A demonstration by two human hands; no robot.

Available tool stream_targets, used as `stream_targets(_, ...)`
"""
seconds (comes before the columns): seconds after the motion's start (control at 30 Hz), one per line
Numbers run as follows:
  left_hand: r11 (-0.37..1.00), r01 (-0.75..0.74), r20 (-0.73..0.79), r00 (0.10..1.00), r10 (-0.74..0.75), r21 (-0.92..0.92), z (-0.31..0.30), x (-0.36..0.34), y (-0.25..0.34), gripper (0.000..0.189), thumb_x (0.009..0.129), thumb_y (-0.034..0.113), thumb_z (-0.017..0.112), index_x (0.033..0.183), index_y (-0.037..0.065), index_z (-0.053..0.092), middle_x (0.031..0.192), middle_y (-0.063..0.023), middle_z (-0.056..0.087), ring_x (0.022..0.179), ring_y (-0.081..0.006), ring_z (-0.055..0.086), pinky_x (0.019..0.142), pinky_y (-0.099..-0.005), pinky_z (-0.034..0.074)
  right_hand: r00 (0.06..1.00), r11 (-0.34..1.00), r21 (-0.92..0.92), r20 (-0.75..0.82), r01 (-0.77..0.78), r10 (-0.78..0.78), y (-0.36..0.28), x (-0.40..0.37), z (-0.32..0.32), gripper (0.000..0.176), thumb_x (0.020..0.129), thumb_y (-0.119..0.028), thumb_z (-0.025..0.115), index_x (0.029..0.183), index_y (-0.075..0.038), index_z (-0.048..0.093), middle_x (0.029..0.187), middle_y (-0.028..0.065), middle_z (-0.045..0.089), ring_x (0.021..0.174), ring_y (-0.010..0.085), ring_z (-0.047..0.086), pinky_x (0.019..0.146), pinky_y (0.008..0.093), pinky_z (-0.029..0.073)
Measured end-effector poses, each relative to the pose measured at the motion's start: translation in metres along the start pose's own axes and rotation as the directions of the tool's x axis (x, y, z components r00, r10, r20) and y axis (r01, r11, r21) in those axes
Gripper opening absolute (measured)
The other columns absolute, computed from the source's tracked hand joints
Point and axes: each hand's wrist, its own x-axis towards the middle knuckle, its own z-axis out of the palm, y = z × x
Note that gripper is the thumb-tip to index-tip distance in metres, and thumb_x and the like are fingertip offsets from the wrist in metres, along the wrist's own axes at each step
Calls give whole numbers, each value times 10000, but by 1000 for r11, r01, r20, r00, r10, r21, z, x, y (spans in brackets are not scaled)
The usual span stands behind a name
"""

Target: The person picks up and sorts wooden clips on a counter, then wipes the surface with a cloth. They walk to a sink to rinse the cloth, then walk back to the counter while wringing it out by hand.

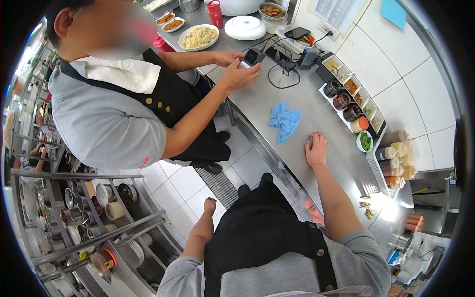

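Person at the steel counter (321, 106), black apron. Right hand (315, 149) is palm-down on the bare metal, fingers stretched out and close together, pinching nothing. There may be a small dark bit under the fingertips, too small to tell. Left hand (210, 202) hangs by the hip over the tiled floor, well apart from the counter. It is seen end-on, so I cannot tell whether it is curled or loose, and nothing shows in it.

Blue cloth (284, 121) lies crumpled on the counter, near the right hand and just up-counter from it, not touching. It's the nearest loose thing to that hand.

A co-worker stands across the aisle, both hands (238, 73) around a small grey device (252, 56) at the counter edge, with cables (283, 74) looping beside it. Further up are a plate of rice (199, 37) and a red bottle (214, 13). Along the wall are condiment tubs (352, 99), a bowl of greens (365, 141) and squeeze bottles (396, 158).

To my eye, resting on the counter goes best with the palm flat on clear metal as it is, weight over the heel of the hand. The elbow should be kept off the squeeze bottles on the wall side and the fingers short of the cloth so it doesn't drag. The hanging arm should be tucked in, because the aisle is narrow and the co-worker is close.
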Motion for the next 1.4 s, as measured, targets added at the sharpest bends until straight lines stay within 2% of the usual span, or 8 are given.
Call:
stream_targets(0.3,1000,6,-24,1000,-6,3,1,2,6,281,861,220,516,865,33,725,926,-218,704,919,-366,671,835,-435,515,999,1000,9,-43,29,-29,3,-1,7,320,821,-111,575,1136,-106,520,1190,127,501,1139,354,452,1001,465,357)
stream_targets(0.4,1000,6,-24,1000,-6,2,0,3,3,276,864,218,518,872,35,724,929,-216,705,928,-364,670,839,-433,514,999,999,-38,-40,32,-34,2,-2,8,315,827,-120,568,1138,-101,517,1185,130,498,1134,360,451,989,467,366)
stream_targets(0.5,999,44,-33,998,-44,-7,1,0,-2,274,864,213,515,871,34,723,931,-214,707,930,-362,671,840,-431,514,999,999,-22,-47,27,-28,-2,-2,7,313,830,-126,568,1137,-101,517,1182,128,498,1123,360,454,982,470,368)
stream_targets(0.77,1000,8,-50,999,-9,-9,2,-8,-21,299,866,221,493,854,33,725,914,-207,708,903,-366,673,828,-432,517,999,997,-61,-30,43,-45,2,-2,12,329,838,-143,582,1158,-126,508,1215,116,488,1147,339,454,994,466,361)
stream_targets(1.07,996,82,-51,995,-84,-39,8,-13,-31,286,859,212,498,865,43,729,915,-208,708,905,-366,674,830,-429,517,998,995,-88,-28,47,-50,0,-3,12,316,843,-152,584,1149,-123,513,1197,109,499,1136,337,460,1000,460,363)
stream_targets(1.4,994,94,-48,994,-97,-53,14,-19,-46,269,861,216,521,867,46,729,920,-208,707,913,-360,675,831,-429,517,999,995,-99,-17,29,-31,0,-2,13,298,847,-167,573,1137,-128,519,1193,103,498,1139,334,458,999,455,362)
